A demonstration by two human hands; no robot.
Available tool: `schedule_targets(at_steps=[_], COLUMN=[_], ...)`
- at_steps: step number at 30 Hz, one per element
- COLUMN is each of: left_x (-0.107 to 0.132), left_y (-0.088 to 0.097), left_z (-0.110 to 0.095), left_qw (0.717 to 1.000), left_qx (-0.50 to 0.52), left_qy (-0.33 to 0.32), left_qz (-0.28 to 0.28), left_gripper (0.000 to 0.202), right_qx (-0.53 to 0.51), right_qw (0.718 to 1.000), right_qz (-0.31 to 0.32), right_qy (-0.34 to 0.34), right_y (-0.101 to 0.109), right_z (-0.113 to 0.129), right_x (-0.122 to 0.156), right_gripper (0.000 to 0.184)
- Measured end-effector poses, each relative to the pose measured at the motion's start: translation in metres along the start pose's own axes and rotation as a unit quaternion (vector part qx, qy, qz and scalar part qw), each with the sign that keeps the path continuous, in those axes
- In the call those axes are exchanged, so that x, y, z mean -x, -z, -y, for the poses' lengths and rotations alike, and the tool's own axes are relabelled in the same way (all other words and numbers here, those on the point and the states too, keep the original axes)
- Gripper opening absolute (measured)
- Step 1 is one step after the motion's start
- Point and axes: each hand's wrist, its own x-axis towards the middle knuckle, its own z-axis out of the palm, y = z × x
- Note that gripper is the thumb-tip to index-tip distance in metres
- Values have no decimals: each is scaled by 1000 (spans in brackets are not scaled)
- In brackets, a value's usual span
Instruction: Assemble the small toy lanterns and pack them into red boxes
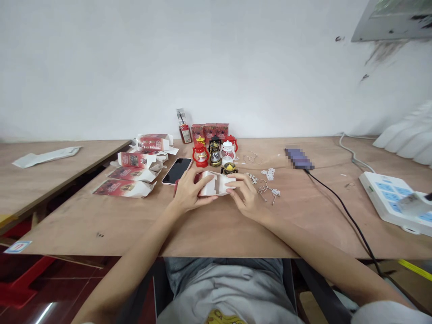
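Note:
Between my two hands is a small cardboard box (pixel 221 183), its white inside and open flaps facing me. My left hand (pixel 192 189) grips its left side, with the thumb along a flap. My right hand (pixel 245 194) holds the right end, fingertips on the white flap. Just behind the box stand small toy lanterns: a red lantern (pixel 201 155), a black lantern (pixel 215 153) and a white lantern (pixel 228 152). A dark lantern part with a yellow centre (pixel 229 168) sits right behind the box, its lower portion hidden.
Flattened red boxes (pixel 126 188) lie at left beside a phone (pixel 177 171). Closed red boxes (pixel 209 130) and a bottle (pixel 184 128) stand by the wall. Wire handles (pixel 265 186) and small white pieces (pixel 269 173) lie right. A cable (pixel 340 204) runs near a power strip (pixel 394 198).

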Motion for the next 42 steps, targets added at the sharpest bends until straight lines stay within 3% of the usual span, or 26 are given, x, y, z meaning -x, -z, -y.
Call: schedule_targets(at_steps=[4, 10, 15, 20, 28, 35, 42], left_x=[-3, -4, 0, 0, -4, -7, -6], left_y=[3, 4, 0, 1, 1, 3, 1], left_z=[-7, -12, -9, -11, -16, -17, -18], left_qw=[999, 998, 998, 997, 999, 997, 996], left_qx=[29, 38, 26, 63, 27, 33, 28], left_qy=[29, 57, 65, 35, -23, -48, -59], left_qz=[-1, 16, -1, -19, -20, -46, -63], left_gripper=[55, 50, 45, 42, 38, 44, 49], right_qx=[-87, -184, -244, -311, -369, -372, -371], right_qw=[993, 973, 950, 916, 870, 867, 866], right_qz=[4, 21, 47, 70, 67, 28, 30], right_qy=[-75, -141, -188, -242, -321, -330, -334], right_y=[-2, -7, -6, -9, -17, -19, -20], right_z=[0, 3, 6, 6, 5, 4, 3], right_x=[1, 4, 1, 0, 3, 3, 5], right_gripper=[34, 25, 32, 27, 31, 30, 33])
